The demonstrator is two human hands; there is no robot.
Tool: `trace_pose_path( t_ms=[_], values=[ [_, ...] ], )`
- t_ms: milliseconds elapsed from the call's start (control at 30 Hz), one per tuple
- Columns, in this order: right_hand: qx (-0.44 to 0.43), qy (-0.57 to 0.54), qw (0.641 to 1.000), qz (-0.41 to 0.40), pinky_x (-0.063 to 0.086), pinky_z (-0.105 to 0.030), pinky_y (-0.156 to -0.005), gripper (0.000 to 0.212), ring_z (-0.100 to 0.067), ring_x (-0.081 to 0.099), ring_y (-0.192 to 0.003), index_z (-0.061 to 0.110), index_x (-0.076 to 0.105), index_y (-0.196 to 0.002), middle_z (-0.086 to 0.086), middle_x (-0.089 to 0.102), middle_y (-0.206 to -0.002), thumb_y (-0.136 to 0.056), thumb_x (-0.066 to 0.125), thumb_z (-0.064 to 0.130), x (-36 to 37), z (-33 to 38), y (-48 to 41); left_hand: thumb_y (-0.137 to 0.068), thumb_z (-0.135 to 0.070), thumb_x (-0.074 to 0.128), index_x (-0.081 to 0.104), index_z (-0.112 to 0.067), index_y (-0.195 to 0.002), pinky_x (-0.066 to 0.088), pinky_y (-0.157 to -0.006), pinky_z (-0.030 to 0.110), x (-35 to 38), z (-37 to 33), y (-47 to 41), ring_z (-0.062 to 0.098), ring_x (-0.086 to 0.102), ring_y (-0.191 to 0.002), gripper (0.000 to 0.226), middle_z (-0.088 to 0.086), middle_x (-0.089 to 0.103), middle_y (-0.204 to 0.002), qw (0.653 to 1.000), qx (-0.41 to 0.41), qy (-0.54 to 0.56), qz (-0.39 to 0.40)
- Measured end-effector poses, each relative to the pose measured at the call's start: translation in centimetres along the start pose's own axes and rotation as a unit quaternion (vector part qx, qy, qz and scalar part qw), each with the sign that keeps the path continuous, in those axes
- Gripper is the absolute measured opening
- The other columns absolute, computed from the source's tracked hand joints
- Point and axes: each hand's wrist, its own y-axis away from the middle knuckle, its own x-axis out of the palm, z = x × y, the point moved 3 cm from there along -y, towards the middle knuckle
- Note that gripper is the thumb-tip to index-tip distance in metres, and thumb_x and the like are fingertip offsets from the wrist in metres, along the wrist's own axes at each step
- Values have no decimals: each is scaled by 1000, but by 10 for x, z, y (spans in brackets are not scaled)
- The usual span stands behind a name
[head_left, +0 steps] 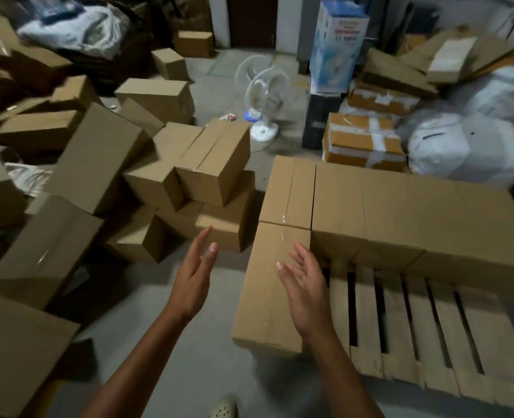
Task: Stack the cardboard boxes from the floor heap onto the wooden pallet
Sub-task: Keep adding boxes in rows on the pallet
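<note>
A wooden pallet (400, 333) lies at the lower right, its slats bare toward me. Several brown cardboard boxes (400, 212) stand in a row across its far side. One more box (264, 297) sits on its left front corner. My right hand (305, 285) hovers over that box, fingers straight, holding nothing. My left hand (195, 276) is raised above the floor to the left of it, palm turned inward, also empty. The heap of loose boxes (159, 182) covers the floor to the left, its nearest box (222, 227) just beyond my left fingertips.
A white table fan (264, 101) stands on the floor behind the heap. Taped parcels (361, 140), white sacks (466, 146) and a tall blue-and-white carton (337, 46) crowd the back right. Grey floor (165, 333) lies between heap and pallet; my shoe (224, 408) shows below.
</note>
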Motion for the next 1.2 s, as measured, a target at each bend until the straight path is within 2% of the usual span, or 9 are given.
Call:
trace_pose_path(
  t_ms=[100,233,300,433,600,733,900,1033,1200],
  values=[
    [-30,4,999,16,42,-15,-84,47,10,51,-113,45,43,-136,21,50,-135,-95,64,34,0,37,24,-91,-64,38,32,-36,-153,37,-115,49,-26,-30,37,6,37,-138,68,-8,34,-159,1000,5,0,-26],
    [-57,38,997,39,42,-14,-82,42,9,50,-116,41,49,-135,22,52,-132,-96,63,36,5,58,45,-81,-82,36,33,-37,-152,39,-113,54,-56,-36,76,13,40,-140,84,-6,35,-159,999,-5,-7,-45],
    [-70,70,994,46,43,-14,-81,41,9,50,-115,42,49,-133,23,52,-129,-95,63,36,14,60,51,-79,-88,33,31,-39,-152,39,-112,55,-71,-30,93,16,38,-142,87,-7,34,-160,997,12,-60,-41],
    [-95,134,983,79,42,-14,-85,42,9,48,-113,43,46,-132,19,49,-131,-95,63,34,45,54,54,-88,-81,34,27,-43,-150,37,-114,48,-104,-2,109,13,33,-145,73,-8,31,-161,983,52,-176,-25],
    [-99,182,970,123,51,-27,-94,42,-1,52,-116,35,51,-135,12,54,-133,-95,63,35,106,41,41,-88,-73,40,30,-43,-148,38,-113,45,-150,37,99,10,36,-140,68,-9,35,-157,980,-6,-185,-67],
    [-71,182,970,142,53,-32,-95,38,-4,54,-113,39,51,-131,8,57,-129,-95,64,34,171,34,11,-83,-74,40,32,-47,-143,44,-108,49,-186,62,65,15,43,-135,66,-21,34,-145,985,-63,-128,-95],
    [-35,185,971,146,54,-32,-93,39,-2,54,-111,43,49,-130,13,53,-122,-96,63,34,256,31,-36,-80,-77,40,31,-53,-137,46,-106,49,-240,88,-11,9,42,-131,62,-20,35,-144,990,-81,-93,-67],
    [-14,183,974,135,46,-16,-82,41,5,50,-109,36,51,-135,10,54,-129,-96,63,33,303,40,-74,-83,-76,38,34,-36,-149,43,-110,49,-281,91,-84,12,42,-136,77,-6,38,-155,990,-59,-121,-36],
    [-2,162,982,95,41,-6,-72,41,1,51,-112,32,53,-135,5,56,-132,-96,63,30,333,58,-129,-84,-71,41,38,-29,-150,44,-109,49,-309,84,-169,12,42,-136,77,-5,39,-155,994,-42,-95,-23]
  ],
)
